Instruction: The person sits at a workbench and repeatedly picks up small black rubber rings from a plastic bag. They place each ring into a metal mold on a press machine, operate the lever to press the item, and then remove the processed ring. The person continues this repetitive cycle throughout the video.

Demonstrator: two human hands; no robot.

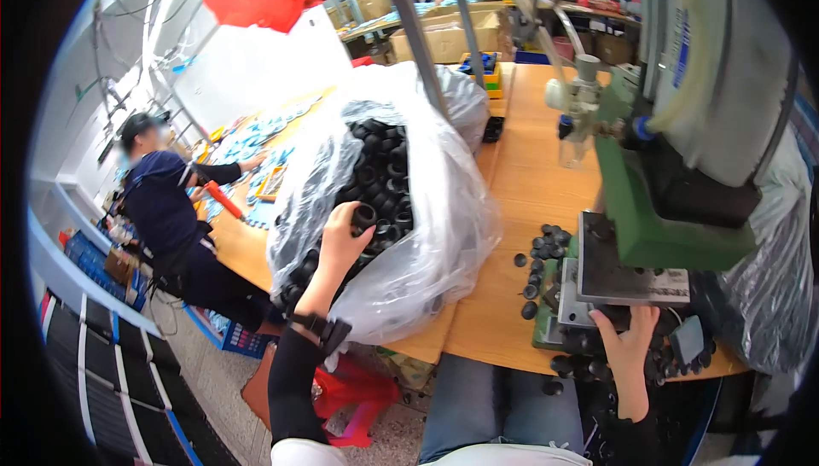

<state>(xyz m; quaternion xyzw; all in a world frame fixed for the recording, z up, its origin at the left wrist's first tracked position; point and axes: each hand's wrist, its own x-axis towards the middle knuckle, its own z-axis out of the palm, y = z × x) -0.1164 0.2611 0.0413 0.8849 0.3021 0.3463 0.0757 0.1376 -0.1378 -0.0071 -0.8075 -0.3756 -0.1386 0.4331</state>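
A: Quick one: what's in your left fingers?
B: My left fingers (344, 215) are clamped on a black part (364, 217), thumb on one side, the others round the far side.
A: Where is it?
B: Left of centre, at the mouth of the clear plastic bag (452, 235), just above the heap of black parts (375, 167) in it.
A: Looks?
B: Small, round, cup-like, all black. Rim reads as a ring, hollow seems to face me. Slight sheen. Finer detail too small to tell.
A: Heap the same?
B: Same colour, similar rounded shapes, jumbled every which way, some showing dark hollows.
A: Right fingers?
B: My right fingers (643, 321) are at the near edge of the metal block (627, 274) under the green press head (678, 231). Thumb and forefinger stand apart; can't tell if they grip anything, the block hides it.
A: Around them?
B: Loose black discs (553, 240) on the bench (533, 176), left of the press, some flat and dull. More dark pieces (589, 368) crowd the near edge, by my right wrist.
A: Others?
B: Co-worker (166, 189) in dark clothes, far left, an arm over the bench.
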